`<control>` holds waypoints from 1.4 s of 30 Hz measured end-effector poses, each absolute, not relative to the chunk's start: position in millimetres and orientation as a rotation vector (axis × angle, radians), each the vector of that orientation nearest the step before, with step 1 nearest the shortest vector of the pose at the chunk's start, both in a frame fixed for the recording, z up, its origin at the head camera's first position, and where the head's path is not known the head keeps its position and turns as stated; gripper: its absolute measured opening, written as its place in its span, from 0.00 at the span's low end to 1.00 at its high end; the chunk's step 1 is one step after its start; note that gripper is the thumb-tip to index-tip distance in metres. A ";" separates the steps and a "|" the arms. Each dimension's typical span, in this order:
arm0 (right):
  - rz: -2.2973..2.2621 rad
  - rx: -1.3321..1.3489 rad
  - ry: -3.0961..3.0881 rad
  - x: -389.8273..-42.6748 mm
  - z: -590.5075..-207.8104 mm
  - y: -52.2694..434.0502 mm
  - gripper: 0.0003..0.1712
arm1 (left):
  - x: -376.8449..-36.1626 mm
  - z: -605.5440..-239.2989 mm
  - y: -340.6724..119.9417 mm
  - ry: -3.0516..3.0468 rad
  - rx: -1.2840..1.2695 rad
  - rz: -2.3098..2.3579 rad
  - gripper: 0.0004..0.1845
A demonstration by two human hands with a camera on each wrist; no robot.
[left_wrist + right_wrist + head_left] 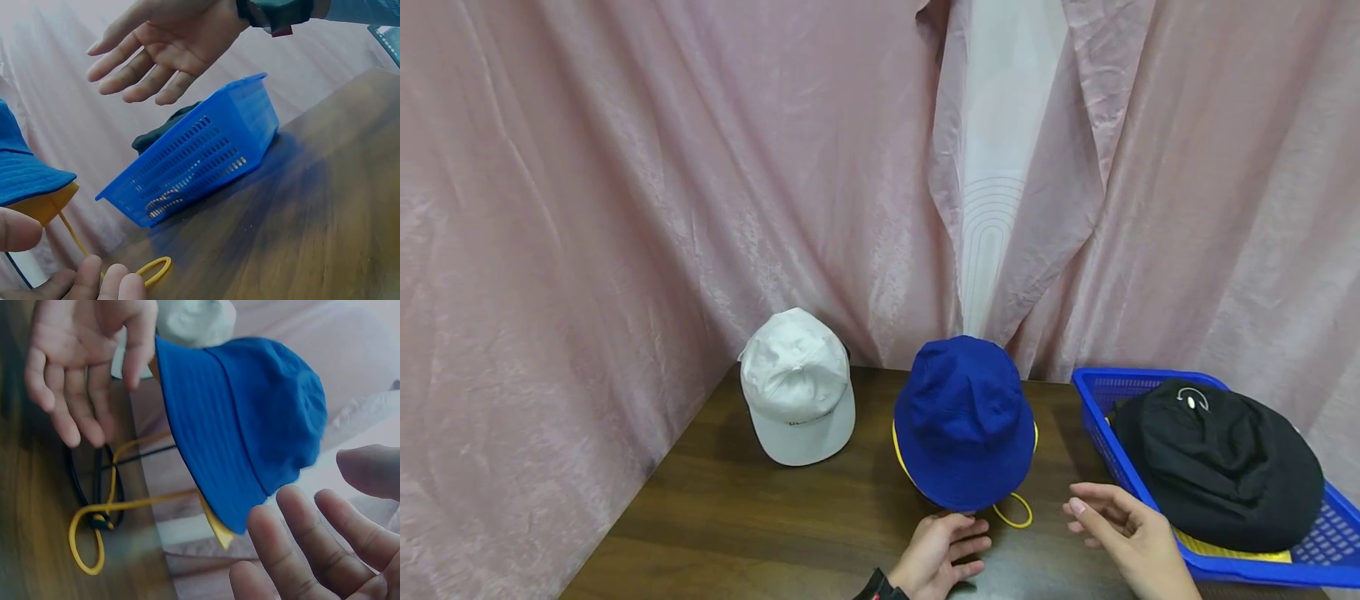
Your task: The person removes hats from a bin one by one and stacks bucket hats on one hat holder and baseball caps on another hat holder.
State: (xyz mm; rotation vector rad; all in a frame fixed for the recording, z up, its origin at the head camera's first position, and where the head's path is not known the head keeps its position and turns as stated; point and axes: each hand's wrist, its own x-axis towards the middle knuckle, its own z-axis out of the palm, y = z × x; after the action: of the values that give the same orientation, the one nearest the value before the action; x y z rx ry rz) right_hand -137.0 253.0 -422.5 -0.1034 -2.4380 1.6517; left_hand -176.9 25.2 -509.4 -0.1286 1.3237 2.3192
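A blue bucket hat (964, 417) with a yellow underside is at the middle of the table, its brim raised above the tabletop. What holds it up is hidden. A yellow cord (84, 550) and a black cord (72, 475) hang from it to the table. My left hand (938, 557) is at the hat's front brim, fingers loosely spread; whether it touches the brim I cannot tell. To the right of the hat, my right hand (1131, 533) hovers with relaxed fingers and holds nothing. Both hands appear in each wrist view, palms toward the hat's sides.
Left of the blue hat is a white cap (797, 387), brim forward. A blue plastic basket (1112, 458) at the right holds a black hat (1225, 467) and something yellow beneath it. Pink curtains (820, 167) hang behind the brown wooden table (715, 517).
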 end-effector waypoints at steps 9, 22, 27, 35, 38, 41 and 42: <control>1.578 -0.198 -2.423 -134.6 -419.0 282.4 0.20 | -176.5 -512.9 42.6 1.343 -0.100 2.328 0.12; 1.600 -0.247 -2.395 -133.1 -417.7 317.5 0.20 | -175.1 -511.9 65.4 1.367 -0.085 2.316 0.16; 1.736 -0.282 -2.314 -130.0 -418.0 330.8 0.10 | -173.5 -509.1 77.4 1.365 -0.099 2.320 0.16; 1.842 -0.273 -2.134 -127.8 -420.8 346.9 0.05 | -171.7 -503.0 91.2 1.383 -0.069 2.305 0.18; 1.845 -0.318 -2.094 -128.2 -422.3 352.0 0.06 | -171.5 -500.2 95.1 1.385 -0.050 2.292 0.17; 1.834 -0.371 -2.077 -128.9 -422.8 356.4 0.05 | -171.8 -498.9 98.3 1.385 -0.047 2.284 0.16; 1.826 -0.389 -2.079 -129.1 -423.3 358.0 0.05 | -171.9 -498.6 99.4 1.387 -0.047 2.282 0.16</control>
State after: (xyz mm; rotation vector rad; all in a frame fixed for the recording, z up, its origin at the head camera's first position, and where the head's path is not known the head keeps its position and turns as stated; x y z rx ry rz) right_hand -129.1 358.0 -423.3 -0.3891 -2.0792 1.8260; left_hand -171.9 99.4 -498.6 -0.0468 1.3868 2.2821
